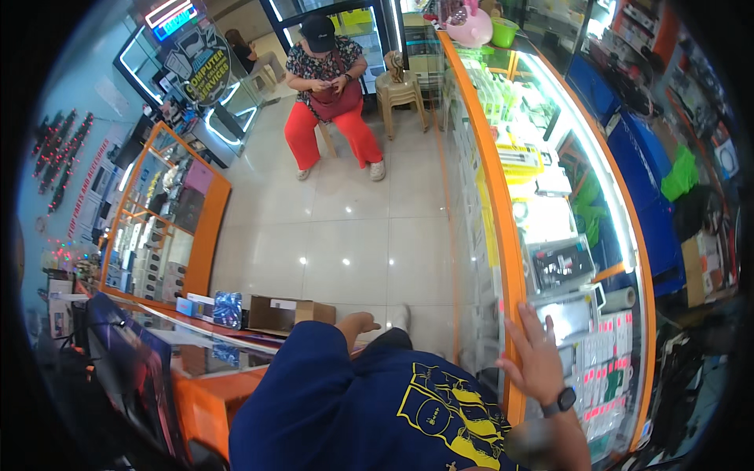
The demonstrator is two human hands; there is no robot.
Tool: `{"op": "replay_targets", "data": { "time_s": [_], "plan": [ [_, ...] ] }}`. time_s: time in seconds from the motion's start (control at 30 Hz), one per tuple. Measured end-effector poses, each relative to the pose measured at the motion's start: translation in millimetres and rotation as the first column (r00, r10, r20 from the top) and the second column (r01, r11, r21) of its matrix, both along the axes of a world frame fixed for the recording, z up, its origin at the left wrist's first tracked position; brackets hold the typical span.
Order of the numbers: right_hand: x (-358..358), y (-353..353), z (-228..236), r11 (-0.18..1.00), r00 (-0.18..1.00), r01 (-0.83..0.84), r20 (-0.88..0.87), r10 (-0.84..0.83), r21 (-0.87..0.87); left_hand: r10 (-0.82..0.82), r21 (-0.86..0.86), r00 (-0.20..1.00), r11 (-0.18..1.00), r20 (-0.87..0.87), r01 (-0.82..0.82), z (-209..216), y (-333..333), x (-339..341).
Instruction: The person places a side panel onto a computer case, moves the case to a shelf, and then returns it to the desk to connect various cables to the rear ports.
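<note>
– See the right hand (542, 359)?
– Rests with fingers and thumb spread on the orange-rimmed case (507, 251), over on the right!
– And the left hand (359, 324)?
– Hangs near the open box (271, 316), left of the case. Pinching anything? Can't tell from this angle.
</note>
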State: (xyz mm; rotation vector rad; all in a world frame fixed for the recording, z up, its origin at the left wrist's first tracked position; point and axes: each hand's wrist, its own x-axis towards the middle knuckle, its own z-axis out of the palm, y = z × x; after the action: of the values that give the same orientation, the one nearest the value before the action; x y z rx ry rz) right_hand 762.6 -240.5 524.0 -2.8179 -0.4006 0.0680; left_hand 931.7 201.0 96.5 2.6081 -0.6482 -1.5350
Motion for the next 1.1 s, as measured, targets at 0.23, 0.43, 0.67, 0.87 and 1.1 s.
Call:
{"op": "replay_targets", "data": {
  "time_s": [0.23,0.43,0.67,0.87,1.1],
  "plan": [
    [162,69,18,0.954,0.995,-0.09,0.066,0.074,0.288,0.577,-0.073,0.801,0.802,-0.157,-0.592,-48,58,110],
    [384,223,-15,0.608,0.939,-0.009,-0.202,0.278,0.794,0.713,-0.219,0.688,0.656,-0.135,-0.723,-53,165,185],
    [644,321,-186,0.83,0.668,-0.372,-0.502,0.55,0.414,0.988,-0.348,0.127,0.152,0.093,-0.925,-16,284,198],
    [800,268,-368,0.764,0.554,-0.634,-0.758,0.343,-0.119,0.863,-0.402,-0.505,-0.466,-0.011,-0.788,-4,302,181],
    [984,421,-380,0.545,0.417,-0.829,-0.791,0.449,-0.128,0.953,0.141,-0.293,-0.3,0.072,-0.943,-53,205,99]
  ]
}}
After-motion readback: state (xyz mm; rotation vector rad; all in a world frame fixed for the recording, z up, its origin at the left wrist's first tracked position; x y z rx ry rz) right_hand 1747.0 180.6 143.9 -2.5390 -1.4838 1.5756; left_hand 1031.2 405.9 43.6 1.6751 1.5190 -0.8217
